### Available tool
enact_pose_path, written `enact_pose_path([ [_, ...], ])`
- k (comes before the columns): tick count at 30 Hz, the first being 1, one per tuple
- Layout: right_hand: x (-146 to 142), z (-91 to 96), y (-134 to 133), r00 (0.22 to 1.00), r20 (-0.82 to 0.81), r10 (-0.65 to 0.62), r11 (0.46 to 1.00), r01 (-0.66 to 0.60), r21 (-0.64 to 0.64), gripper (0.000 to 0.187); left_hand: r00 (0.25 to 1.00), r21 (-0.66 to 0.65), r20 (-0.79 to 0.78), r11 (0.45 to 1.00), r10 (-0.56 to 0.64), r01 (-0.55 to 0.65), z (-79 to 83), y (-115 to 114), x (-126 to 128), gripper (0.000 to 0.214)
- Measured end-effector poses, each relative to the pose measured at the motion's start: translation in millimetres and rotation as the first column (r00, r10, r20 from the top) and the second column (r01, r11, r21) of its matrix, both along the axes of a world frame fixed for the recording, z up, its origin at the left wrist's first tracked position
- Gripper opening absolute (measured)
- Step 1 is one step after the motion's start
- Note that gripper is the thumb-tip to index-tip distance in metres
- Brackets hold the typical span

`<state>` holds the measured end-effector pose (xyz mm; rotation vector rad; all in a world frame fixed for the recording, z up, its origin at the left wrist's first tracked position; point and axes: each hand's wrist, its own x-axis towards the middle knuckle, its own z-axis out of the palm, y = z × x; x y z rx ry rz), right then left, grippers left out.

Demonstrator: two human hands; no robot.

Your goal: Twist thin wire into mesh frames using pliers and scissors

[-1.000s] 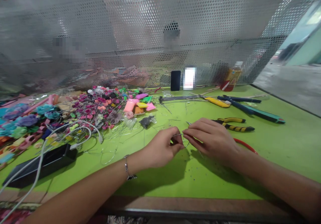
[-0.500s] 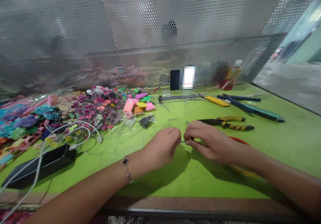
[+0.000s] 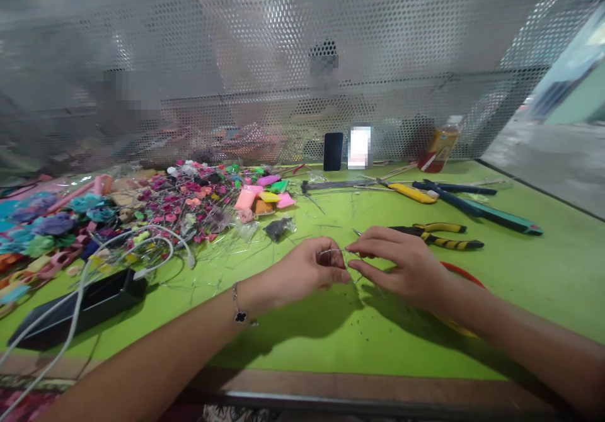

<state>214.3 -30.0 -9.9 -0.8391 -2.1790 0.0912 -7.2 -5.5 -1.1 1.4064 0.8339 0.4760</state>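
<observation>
Green counter (image 3: 401,353) is sitting against a perforated metal screen (image 3: 283,31), with blurred figures behind it. Left hand (image 3: 307,268) is pinching a thin wire (image 3: 336,250) at the fingertips, grip closed on it. Right hand (image 3: 401,264) is working right beside it, fingers curling in at the same wire, grip partly closed; can't tell whether it's actually holding. Wire is sitting between the two grips, above the counter. Its exact shape is too fine to resolve.

Status: a heap of small pink and magenta wire-stemmed flowers (image 3: 179,205) is lying beyond and left of the left grip, so plenty of pieces look formed. Larger teal and purple flowers (image 3: 51,220) are lying further left. Bundle of bare wire (image 3: 340,184) is lying beyond the grips, so stock remains unworked. Pink and yellow modelling clay blocks (image 3: 246,199) are sitting near that bundle, also unused-looking. Yellow-and-black pliers (image 3: 437,240) are lying just past the right grip, not in hand. Yellow-handled cutter (image 3: 411,193) is lying further back. Wire offcuts (image 3: 326,225) are scattering across the counter around the grips.
</observation>
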Motion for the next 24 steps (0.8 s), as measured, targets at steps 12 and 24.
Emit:
enact_pose_path([
  [12, -8.4, -4.0, 2.6, 0.906, -0.369, -0.208, 0.594, -0.182, -0.783, 0.028, 0.991, 0.427, -0.133, 0.903, 0.021, 0.038, -3.7, -7.3, 1.7, 0.011],
  [24, -1.4, -4.6, 5.4, 0.991, -0.058, -0.124, 0.983, 0.115, -0.142, 0.018, 0.969, -0.357, 0.232, 0.934, 0.089, -0.001, 5.2, 0.4, 1.3, 0.029],
])
